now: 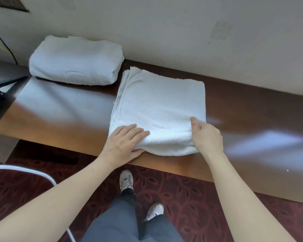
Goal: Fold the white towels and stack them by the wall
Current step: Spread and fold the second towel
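A white towel [162, 105], folded into a rough square, lies in the middle of the brown table [63, 123]. My left hand [124, 145] holds its near left corner, fingers flat on top and thumb tucked under the edge. My right hand [206, 135] pinches the near right corner, thumb on top and the other fingers hidden beneath the cloth. A second white towel [75, 62], folded thick, sits at the back left against the cream wall [182, 32].
The table's front edge runs close to my legs, above a dark red patterned carpet [191, 198]. A white curved tube [42, 173] stands at the lower left. Black and yellow cables [6, 48] hang at the far left by the wall.
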A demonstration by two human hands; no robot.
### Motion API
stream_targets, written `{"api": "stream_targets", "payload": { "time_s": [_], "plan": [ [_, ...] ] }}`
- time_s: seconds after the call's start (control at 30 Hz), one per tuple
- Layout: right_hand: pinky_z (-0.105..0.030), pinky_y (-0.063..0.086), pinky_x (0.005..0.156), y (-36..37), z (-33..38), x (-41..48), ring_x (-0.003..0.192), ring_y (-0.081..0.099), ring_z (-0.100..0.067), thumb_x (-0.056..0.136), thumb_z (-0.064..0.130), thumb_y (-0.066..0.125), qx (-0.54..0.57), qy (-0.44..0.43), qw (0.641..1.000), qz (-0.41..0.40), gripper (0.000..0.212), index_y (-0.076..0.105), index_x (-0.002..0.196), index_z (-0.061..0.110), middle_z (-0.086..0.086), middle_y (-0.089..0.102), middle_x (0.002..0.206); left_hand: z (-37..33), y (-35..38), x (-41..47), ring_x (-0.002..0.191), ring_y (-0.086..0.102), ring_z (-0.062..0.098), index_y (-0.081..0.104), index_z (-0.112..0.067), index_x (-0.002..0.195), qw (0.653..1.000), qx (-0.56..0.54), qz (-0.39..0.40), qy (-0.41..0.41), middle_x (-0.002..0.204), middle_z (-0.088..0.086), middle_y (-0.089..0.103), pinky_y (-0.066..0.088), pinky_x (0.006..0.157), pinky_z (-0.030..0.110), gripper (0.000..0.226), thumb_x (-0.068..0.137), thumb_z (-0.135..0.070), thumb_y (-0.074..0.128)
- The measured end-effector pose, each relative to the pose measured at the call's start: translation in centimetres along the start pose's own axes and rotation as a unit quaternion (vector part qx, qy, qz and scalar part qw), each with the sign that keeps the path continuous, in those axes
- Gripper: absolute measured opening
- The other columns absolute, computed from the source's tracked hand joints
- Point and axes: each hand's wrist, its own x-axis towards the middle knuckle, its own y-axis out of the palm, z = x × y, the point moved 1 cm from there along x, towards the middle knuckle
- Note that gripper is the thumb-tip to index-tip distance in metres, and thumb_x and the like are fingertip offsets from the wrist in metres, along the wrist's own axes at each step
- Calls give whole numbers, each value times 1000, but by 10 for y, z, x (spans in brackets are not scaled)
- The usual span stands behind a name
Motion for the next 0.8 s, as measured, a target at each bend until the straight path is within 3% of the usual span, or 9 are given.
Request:
{"api": "stream_targets", "payload": {
  "time_s": [0.1,0.17,0.23,0.33,0.43,0.57,0.67,0.73,0.8],
  "plan": [
    [-42,42,86,7,-6,-4,108,57,-32,101,56,25,-26,-16,999,24,54,63,105,18,-3,60,121,4,4,3,104,68,19,71,-23,113,998,-11,-47,28,109,-8,72,46,82,29,29,87,-33,62],
    [-44,41,92,15,-11,-14,120,52,-33,98,62,21,-130,-44,990,27,63,48,139,22,-2,40,152,7,6,6,97,70,17,74,-24,104,998,-11,-61,33,98,-9,74,47,76,27,21,86,-31,66],
    [-46,32,99,22,-13,-29,131,41,-33,94,69,13,-220,-102,970,-3,71,36,148,29,-2,29,159,9,5,9,92,71,15,75,-24,100,997,-16,-62,32,88,-8,74,47,73,26,19,87,-34,67],
    [-50,15,114,35,-15,-46,151,9,-27,90,78,14,-213,-194,957,42,77,27,153,35,2,18,164,10,0,12,87,72,14,76,-23,99,998,-30,-44,20,85,-6,74,45,73,25,25,89,-41,62],
    [-52,9,120,52,-11,-55,152,12,-24,88,79,34,-193,-287,935,76,81,27,154,32,6,21,163,8,-6,18,80,70,15,75,-22,100,998,-53,2,-18,82,-8,74,47,69,27,34,89,-47,55],
    [-49,38,110,61,-10,-45,135,47,-31,77,32,80,-180,-301,936,34,74,48,143,21,-3,51,146,10,-19,33,77,69,19,73,-23,104,995,-63,54,-56,78,-8,72,45,68,29,31,91,-47,58],
    [-37,50,89,49,-10,-33,106,65,-29,68,20,86,-153,-303,941,-4,62,61,125,16,-1,69,116,18,-26,45,86,64,19,66,-27,120,981,-105,135,-96,85,-6,69,34,67,25,34,95,-48,58],
    [-31,44,73,35,-3,-27,86,63,-29,80,29,78,-132,-285,949,11,43,59,117,18,1,67,94,26,-30,54,82,57,11,62,-31,123,967,-132,187,-109,83,-13,62,33,63,20,36,95,-54,52],
    [-35,44,69,20,5,-22,81,59,-30,92,41,64,-96,-242,964,59,34,52,117,22,1,64,88,32,-35,64,75,53,6,61,-34,114,953,-163,224,-121,79,-15,60,36,63,17,35,93,-60,52]
  ]
}}
